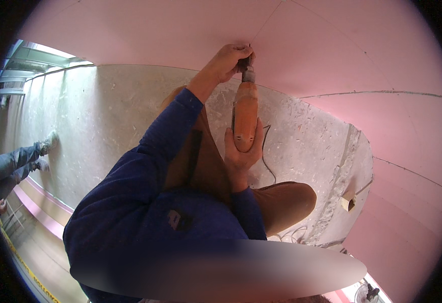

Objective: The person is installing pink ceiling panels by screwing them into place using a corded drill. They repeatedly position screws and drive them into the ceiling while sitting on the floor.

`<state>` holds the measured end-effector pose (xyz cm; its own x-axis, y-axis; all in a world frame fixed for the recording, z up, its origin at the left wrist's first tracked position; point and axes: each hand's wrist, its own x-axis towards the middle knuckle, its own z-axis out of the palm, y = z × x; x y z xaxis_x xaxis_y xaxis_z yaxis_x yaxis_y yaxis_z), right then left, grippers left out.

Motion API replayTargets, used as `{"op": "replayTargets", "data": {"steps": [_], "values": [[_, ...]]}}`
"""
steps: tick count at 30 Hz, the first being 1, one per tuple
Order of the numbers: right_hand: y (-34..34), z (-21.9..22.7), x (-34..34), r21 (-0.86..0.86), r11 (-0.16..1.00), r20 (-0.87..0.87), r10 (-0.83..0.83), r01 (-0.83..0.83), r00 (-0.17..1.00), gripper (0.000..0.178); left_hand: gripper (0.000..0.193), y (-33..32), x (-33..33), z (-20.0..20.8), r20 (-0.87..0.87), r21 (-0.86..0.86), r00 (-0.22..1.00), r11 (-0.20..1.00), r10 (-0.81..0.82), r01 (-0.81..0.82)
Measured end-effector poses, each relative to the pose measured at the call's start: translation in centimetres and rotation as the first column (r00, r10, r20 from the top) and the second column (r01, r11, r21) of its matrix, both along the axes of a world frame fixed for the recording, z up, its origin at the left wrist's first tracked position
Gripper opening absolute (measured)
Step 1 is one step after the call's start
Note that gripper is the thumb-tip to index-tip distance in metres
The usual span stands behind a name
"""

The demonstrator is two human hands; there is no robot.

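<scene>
An orange corded drill (pixel 246 108) points away from me at a pink wall panel (pixel 180 30). My right hand (pixel 242 154) is wrapped around its rear body, with the black cord hanging beside it. At the front, my left hand (pixel 231 59) has its fingers closed near the dark chuck end (pixel 245 63), close to the panel. A thin dark tip shows just past those fingers; whether it touches the panel I cannot tell. What exactly the left fingers pinch is partly hidden.
Dusty grey concrete floor (pixel 130 101) lies below, with a rough groove (pixel 337 187) and a small cardboard-coloured box (pixel 348 200) at right. Pink panels with seams rise ahead and right. Another person's legs (pixel 16 161) are at far left, near yellow tape (pixel 24 267). Metal framing (pixel 39 58) stands beyond.
</scene>
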<state>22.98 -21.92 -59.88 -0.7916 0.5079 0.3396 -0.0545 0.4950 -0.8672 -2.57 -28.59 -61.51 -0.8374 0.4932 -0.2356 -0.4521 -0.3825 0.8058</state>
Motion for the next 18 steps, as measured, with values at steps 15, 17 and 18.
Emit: {"op": "replayTargets", "data": {"steps": [15, 17, 18], "values": [[-1.3, -0.4, -0.1, -0.119, 0.993, 0.053, -0.010, 0.016, 0.999, 0.078, 0.025, -0.2, -0.3, -0.2, -0.062, -0.006, 0.996, 0.998, -0.062, 0.061], [-1.5, -0.3, -0.2, -0.167, 0.986, 0.055, -0.006, 0.015, 0.998, 0.078, 0.026, -0.4, -0.2, -0.1, -0.031, -0.044, 0.999, 0.999, -0.034, 0.033], [-1.6, -0.3, -0.2, -0.188, 0.982, 0.055, -0.003, 0.013, 0.999, 0.078, 0.026, -0.5, -0.1, -0.2, -0.015, -0.055, 1.000, 0.998, -0.027, 0.026]]}}
